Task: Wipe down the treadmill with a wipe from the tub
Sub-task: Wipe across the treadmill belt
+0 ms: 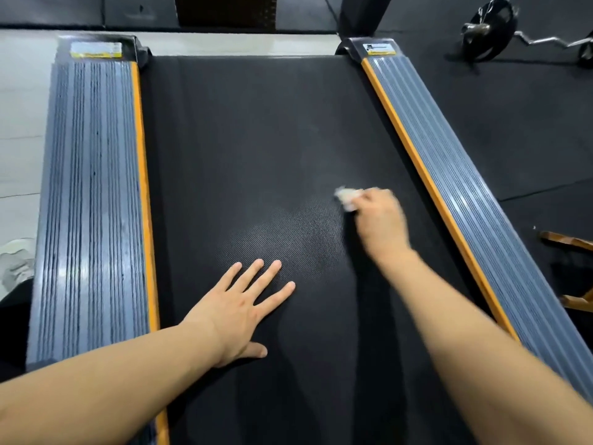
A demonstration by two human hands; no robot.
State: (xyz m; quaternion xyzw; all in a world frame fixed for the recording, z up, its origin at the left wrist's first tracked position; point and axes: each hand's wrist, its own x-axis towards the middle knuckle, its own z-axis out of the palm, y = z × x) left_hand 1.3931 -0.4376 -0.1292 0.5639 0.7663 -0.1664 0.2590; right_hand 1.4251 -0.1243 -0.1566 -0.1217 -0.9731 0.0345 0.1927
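Note:
The treadmill's black belt [250, 139] fills the middle of the head view, with a grey ribbed side rail [90, 194] on the left and another [449, 162] on the right, both edged in orange. My right hand [382, 220] grips a crumpled white wipe [348, 197] and holds it down on the belt near the right rail; the hand is blurred. A damp, shiny patch [288, 232] lies on the belt left of the wipe. My left hand [244, 306] rests flat on the belt, fingers spread. The tub is out of view.
A barbell with a black weight plate [491, 30] lies on the dark rubber floor at the far right. A wooden object [574, 242] sits right of the treadmill. Pale floor tiles and a crumpled white thing [17, 261] lie to the left.

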